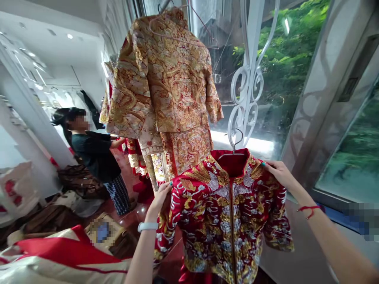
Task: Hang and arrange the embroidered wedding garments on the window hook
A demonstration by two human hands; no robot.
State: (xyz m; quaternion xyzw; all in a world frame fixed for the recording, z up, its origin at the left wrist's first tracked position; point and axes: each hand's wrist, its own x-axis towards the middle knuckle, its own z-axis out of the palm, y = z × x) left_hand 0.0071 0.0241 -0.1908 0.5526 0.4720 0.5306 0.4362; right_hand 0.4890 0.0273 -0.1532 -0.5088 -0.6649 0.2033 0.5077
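Observation:
A red jacket [207, 221] with gold and silver embroidery hangs upright in front of me on a metal hanger [236, 144], its front zip closed. My left hand [161, 199] pinches the jacket's shoulder on the left side, a white band on the wrist. At the opposite shoulder, my right hand [276, 171] grips the cloth with thumb and fingers; a red string bracelet is on that wrist. Behind the red jacket hangs a gold-patterned jacket [180, 75] with a matching skirt [191, 148]. The hanger's hook stands free above the collar.
To the left a person [94, 157] in a dark top reaches toward hanging red garments [137, 157]. Red and white cloth [68, 248] lies at the lower left, near brown bags [79, 181]. White scrolled ironwork [244, 90] stands before the window on the right.

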